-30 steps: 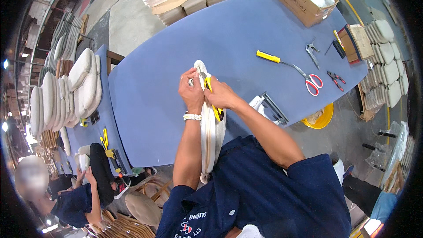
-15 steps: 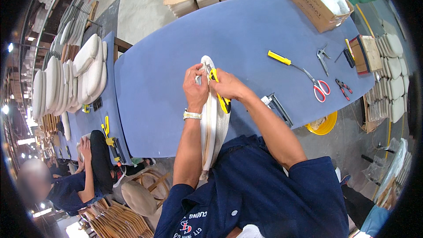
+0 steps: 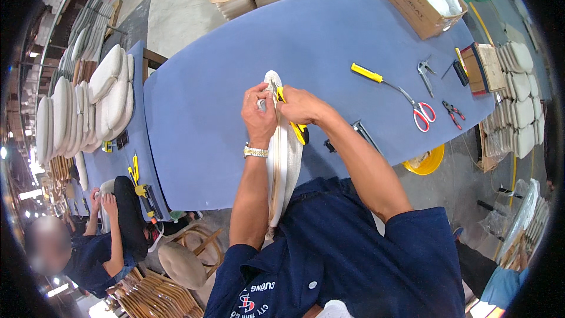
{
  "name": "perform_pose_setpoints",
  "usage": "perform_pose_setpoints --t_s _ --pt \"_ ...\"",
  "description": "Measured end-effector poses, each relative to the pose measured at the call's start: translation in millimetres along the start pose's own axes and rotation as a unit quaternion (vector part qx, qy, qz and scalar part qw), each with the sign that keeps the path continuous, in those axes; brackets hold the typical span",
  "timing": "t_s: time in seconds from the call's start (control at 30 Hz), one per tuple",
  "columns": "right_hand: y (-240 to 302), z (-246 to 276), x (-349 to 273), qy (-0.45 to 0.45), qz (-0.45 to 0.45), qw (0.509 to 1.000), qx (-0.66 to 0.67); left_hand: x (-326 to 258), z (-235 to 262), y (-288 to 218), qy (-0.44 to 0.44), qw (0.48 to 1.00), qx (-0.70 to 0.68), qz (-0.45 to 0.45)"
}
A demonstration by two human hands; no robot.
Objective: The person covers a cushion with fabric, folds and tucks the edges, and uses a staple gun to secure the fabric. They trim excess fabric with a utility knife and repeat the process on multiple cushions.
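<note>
A pale fabric-covered seat cushion stands on edge against my body, its narrow side with a brown strip facing up. My left hand, with a wristwatch, is closed on its far end, and a small whitish scrap shows by the fingers. My right hand wraps round a yellow-and-black handled tool, its tip at the cushion's far edge. The fingers hide most of it, so its exact kind cannot be told. Partly behind my right forearm lies a staple gun.
On the blue table to the right lie a yellow-handled screwdriver, red-handled scissors, pliers and an air blow gun. A carton of white stuffing stands far right. At left sits a co-worker beside stacked cushions.
The view has shifted a little, so the table things sit slightly further left. My hands stay at the cushion's far end, and my right forearm covers more of the staple gun. The co-worker's hands have moved.
</note>
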State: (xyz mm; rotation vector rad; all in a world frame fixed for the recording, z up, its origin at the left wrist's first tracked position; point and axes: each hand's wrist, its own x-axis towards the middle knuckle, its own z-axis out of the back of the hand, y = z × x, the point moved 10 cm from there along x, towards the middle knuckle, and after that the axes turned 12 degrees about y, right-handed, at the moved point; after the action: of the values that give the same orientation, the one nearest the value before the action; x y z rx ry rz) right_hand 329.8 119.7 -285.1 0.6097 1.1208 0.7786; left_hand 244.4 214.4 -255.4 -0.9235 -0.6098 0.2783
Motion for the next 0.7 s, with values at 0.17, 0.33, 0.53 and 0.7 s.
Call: perform_pose_setpoints --t_s 0.17,0.33,0.53,0.7 --pt "2 0 0 -0.006 -0.008 1.0 -0.012 -2 0 -2 -0.008 1.0 0.016 -0.013" --pt "0 -1 4 0.003 -0.001 1.0 0.012 -2 0 -5 -0.014 0.999 0.029 -0.015" --pt "-6 -10 8 -0.012 0.024 0.999 -0.019 -3 -1 0 -0.032 0.999 0.011 -0.003" --pt "-17 -16 -1 -0.079 0.013 0.995 0.052 -6 0 0 -0.041 0.999 0.001 0.01"
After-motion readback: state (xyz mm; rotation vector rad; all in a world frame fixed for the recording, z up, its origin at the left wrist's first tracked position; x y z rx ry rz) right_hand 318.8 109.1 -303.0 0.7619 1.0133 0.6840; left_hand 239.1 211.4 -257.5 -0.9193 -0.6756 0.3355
